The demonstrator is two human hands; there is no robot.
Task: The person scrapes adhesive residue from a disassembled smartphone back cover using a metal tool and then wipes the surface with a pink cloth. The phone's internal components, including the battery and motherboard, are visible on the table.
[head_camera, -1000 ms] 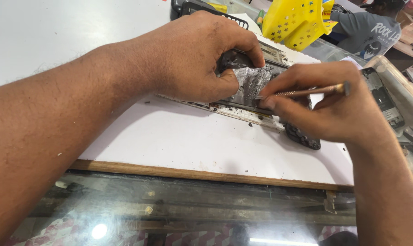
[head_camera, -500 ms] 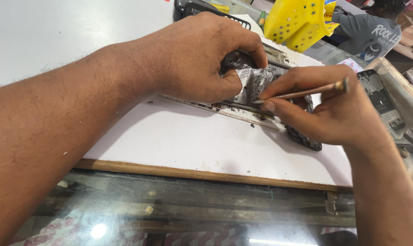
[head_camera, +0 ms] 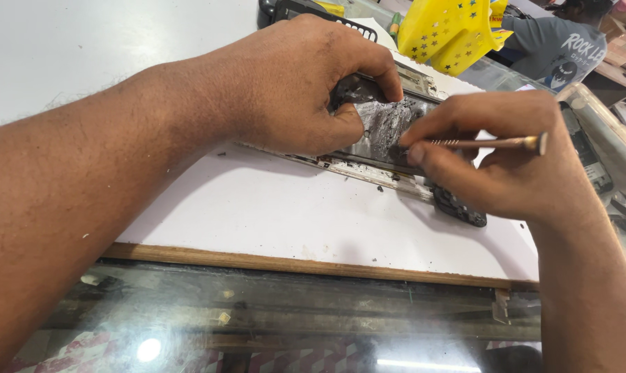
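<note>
A flat, dark opened phone body with a scraped silvery-grey patch of residue (head_camera: 385, 128) lay on the white board with a wooden front edge (head_camera: 271, 207), near its far side. The left hand (head_camera: 292, 86) was clenched over the phone body's left part, thumb and forefinger pinching it down. The right hand (head_camera: 496, 159) gripped a thin brass-coloured metal tool (head_camera: 489, 143) between thumb and fingers, its hidden tip meeting the grey patch. The board rested on a glass counter top (head_camera: 292, 318). Beyond, a yellow star-patterned plastic bag (head_camera: 448, 31) sat beside a person in a grey printed shirt (head_camera: 555, 45).
</note>
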